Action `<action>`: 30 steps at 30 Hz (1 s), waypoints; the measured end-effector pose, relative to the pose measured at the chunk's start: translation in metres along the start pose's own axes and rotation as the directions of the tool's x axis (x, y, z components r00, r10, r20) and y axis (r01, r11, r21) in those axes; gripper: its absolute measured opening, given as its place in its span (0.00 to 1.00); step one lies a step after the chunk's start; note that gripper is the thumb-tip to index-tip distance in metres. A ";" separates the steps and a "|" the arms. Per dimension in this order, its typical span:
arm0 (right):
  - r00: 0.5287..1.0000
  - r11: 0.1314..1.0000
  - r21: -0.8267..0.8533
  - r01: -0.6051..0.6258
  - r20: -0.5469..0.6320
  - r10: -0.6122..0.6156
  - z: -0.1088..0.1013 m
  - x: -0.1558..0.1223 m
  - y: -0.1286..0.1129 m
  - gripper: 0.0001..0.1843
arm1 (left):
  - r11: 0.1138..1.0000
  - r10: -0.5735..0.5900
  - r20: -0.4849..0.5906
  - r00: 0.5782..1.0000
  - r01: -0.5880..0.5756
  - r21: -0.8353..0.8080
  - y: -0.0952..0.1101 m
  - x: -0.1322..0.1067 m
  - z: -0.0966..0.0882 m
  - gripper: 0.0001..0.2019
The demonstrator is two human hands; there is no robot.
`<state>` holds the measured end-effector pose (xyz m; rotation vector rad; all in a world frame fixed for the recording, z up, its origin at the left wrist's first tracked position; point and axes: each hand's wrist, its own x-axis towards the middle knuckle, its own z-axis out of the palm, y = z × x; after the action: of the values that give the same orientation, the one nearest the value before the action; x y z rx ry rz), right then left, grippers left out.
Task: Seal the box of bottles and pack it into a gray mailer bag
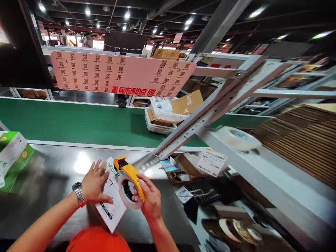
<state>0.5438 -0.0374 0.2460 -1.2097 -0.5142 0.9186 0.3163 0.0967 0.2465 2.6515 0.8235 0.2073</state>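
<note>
A yellow tape dispenser (133,176) with a roll of clear tape is gripped in my right hand (151,199), its fingers wrapped round the frame and into the roll's core. Under it lies a white box or sheet (112,206) with green print and black lettering, tilted at an angle. My left hand (95,182), with a metal watch on the wrist, rests along the left edge of that white thing, fingers stretched and thumb spread. Whether it presses on it I cannot tell. Both hands are over the shiny metal table (60,175).
A green-and-white carton (14,161) stands at the left. Behind the table runs a green conveyor belt (78,120) carrying white baskets (162,119). A slanted metal post (183,133) rises at the right, beside a keyboard (204,192), an open cardboard box (187,166) and stacked cardboard (301,140).
</note>
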 end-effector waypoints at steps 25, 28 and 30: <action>0.969 0.901 -0.355 0.248 0.089 -0.231 -0.010 -0.032 0.037 0.26 | 0.074 -0.057 0.383 0.922 0.387 -0.919 -0.021 0.062 -0.024 0.32; 0.958 0.847 -0.451 0.282 0.177 -0.225 0.000 -0.028 0.018 0.32 | 0.205 -0.118 0.334 0.935 0.352 -0.913 -0.028 0.062 -0.021 0.30; 0.945 0.802 -0.513 0.307 0.261 -0.195 0.005 -0.025 0.002 0.35 | 0.299 -0.178 0.283 0.942 0.326 -0.897 -0.042 0.063 -0.020 0.28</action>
<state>0.5261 -0.0548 0.2489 -1.5233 -1.1327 0.6762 0.3411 0.1712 0.2512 1.3557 0.7268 0.3030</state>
